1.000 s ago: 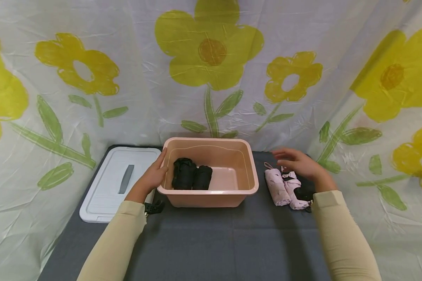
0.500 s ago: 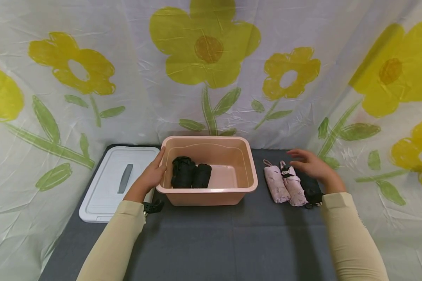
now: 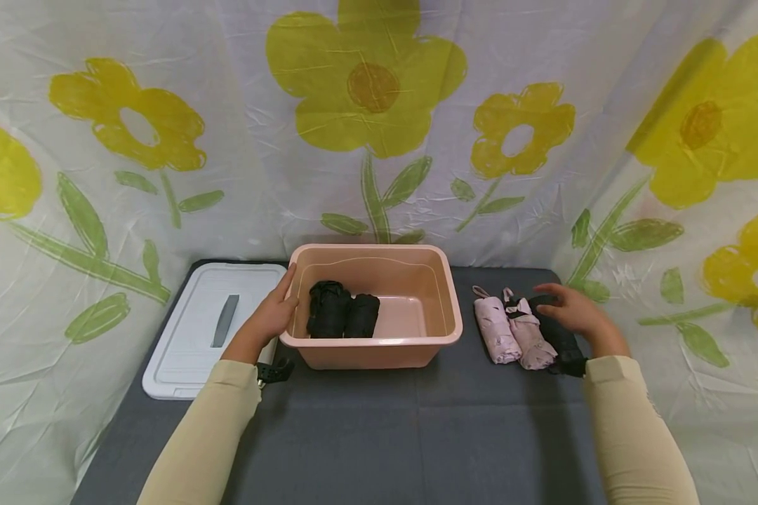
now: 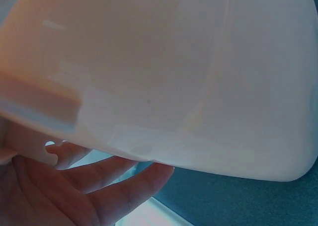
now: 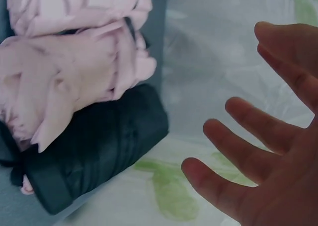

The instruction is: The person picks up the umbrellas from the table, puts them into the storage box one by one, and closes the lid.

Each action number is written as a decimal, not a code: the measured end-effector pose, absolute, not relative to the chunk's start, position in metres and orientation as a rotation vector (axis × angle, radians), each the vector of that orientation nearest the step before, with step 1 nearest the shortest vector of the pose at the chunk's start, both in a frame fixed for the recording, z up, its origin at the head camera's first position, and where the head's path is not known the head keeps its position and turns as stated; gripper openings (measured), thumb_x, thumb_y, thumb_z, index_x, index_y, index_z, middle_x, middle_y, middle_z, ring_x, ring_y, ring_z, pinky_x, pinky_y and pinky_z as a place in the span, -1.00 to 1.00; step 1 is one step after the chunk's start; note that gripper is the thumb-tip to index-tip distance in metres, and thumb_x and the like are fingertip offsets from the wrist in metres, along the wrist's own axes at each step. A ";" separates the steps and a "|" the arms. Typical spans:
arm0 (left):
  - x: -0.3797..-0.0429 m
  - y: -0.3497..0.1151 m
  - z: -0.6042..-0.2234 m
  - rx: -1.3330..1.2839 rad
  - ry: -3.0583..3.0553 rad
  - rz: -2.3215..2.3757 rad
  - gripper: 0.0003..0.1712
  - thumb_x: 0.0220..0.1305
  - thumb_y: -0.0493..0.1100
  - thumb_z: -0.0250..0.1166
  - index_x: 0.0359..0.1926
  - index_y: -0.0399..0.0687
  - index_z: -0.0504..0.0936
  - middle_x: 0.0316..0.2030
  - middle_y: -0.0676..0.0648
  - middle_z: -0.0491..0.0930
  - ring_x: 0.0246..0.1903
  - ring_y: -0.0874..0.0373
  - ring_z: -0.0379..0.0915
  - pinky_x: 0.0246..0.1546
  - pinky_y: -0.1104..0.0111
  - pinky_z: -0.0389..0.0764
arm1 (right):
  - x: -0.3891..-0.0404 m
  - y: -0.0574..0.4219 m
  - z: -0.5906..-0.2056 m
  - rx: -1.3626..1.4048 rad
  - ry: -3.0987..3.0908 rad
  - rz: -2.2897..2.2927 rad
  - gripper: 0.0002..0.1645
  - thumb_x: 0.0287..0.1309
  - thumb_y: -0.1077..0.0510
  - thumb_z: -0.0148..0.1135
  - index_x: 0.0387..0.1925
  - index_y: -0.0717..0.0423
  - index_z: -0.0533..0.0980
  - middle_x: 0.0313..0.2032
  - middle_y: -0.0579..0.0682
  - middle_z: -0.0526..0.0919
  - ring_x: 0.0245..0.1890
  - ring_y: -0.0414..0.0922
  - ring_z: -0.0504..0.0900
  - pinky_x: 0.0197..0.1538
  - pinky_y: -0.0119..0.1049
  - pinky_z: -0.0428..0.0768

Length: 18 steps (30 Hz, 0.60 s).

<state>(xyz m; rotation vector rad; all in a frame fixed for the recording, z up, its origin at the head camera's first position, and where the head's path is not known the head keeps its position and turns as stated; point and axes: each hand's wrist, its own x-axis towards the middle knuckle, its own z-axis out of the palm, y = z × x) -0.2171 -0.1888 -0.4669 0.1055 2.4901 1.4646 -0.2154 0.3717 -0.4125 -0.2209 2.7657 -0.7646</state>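
A peach plastic bin (image 3: 366,356) stands mid-table with two rolled black bundles (image 3: 330,311) at the left inside it. My left hand (image 3: 274,313) rests at its left rim, with straight fingers (image 4: 131,191) against the outer edge in the left wrist view. To the right lie two pink rolled compact umbrellas, one on the left (image 3: 497,330) and one in the middle (image 3: 530,335). A black one (image 5: 99,144) lies along their right side. Beside its far end hangs my right hand (image 3: 577,312), fingers (image 5: 238,146) spread and nothing in them.
A white lid (image 3: 189,330) with a grey handle lies flat left of the bin. Dark grey cloth (image 3: 366,435) covers the table. A curtain (image 3: 240,126) printed with yellow flowers hangs close behind and along both sides.
My right hand has shifted right, from over the pink umbrellas to the black one, uncovering more of them. The left hand stays at the bin; the view shifts slightly.
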 end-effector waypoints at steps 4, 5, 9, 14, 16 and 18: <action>-0.218 -0.190 -0.469 0.099 2.494 1.466 -0.22 0.46 -0.22 -0.24 0.54 0.27 -0.38 0.53 -0.27 -0.27 0.49 -0.27 -0.28 0.42 -0.16 -0.08 | -0.215 0.381 -0.423 -0.232 2.815 -0.691 -0.43 0.28 0.18 0.15 0.26 0.33 0.34 0.17 0.49 0.41 0.06 0.40 0.44 0.04 0.25 0.43; -0.218 -0.190 -0.469 0.097 2.492 1.469 -0.22 0.46 -0.23 -0.24 0.54 0.27 -0.38 0.53 -0.27 -0.27 0.49 -0.28 -0.27 0.42 -0.17 -0.07 | -0.215 0.383 -0.426 -0.234 2.822 -0.679 -0.43 0.28 0.18 0.16 0.26 0.34 0.34 0.16 0.49 0.42 0.07 0.41 0.43 0.04 0.26 0.42; -0.218 -0.190 -0.470 0.090 2.490 1.477 -0.20 0.44 -0.24 -0.24 0.54 0.27 -0.38 0.52 -0.28 -0.26 0.47 -0.30 -0.21 0.40 -0.17 -0.01 | -0.213 0.390 -0.435 -0.228 2.816 -0.640 -0.42 0.27 0.18 0.14 0.27 0.33 0.33 0.18 0.52 0.38 0.11 0.47 0.38 0.05 0.30 0.39; -0.217 -0.189 -0.470 0.082 2.495 1.460 -0.21 0.46 -0.23 -0.25 0.53 0.30 -0.39 0.52 -0.29 -0.26 0.46 -0.32 -0.17 0.38 -0.18 0.04 | -0.211 0.395 -0.448 -0.228 2.837 -0.558 -0.43 0.23 0.21 0.15 0.26 0.28 0.36 0.15 0.54 0.41 0.10 0.49 0.40 0.06 0.32 0.40; -0.217 -0.188 -0.470 0.074 2.495 1.457 -0.22 0.47 -0.22 -0.25 0.53 0.33 -0.39 0.52 -0.29 -0.26 0.46 -0.31 -0.16 0.38 -0.18 0.06 | -0.209 0.397 -0.452 -0.236 2.850 -0.538 -0.43 0.21 0.23 0.16 0.25 0.29 0.38 0.15 0.54 0.41 0.14 0.50 0.37 0.09 0.33 0.38; -0.217 -0.188 -0.470 0.066 2.491 1.458 -0.22 0.47 -0.21 -0.25 0.53 0.36 -0.38 0.53 -0.27 -0.26 0.46 -0.30 -0.16 0.38 -0.18 0.06 | -0.208 0.398 -0.454 -0.233 2.850 -0.531 -0.43 0.19 0.24 0.16 0.25 0.29 0.38 0.11 0.53 0.45 0.07 0.46 0.44 0.04 0.28 0.42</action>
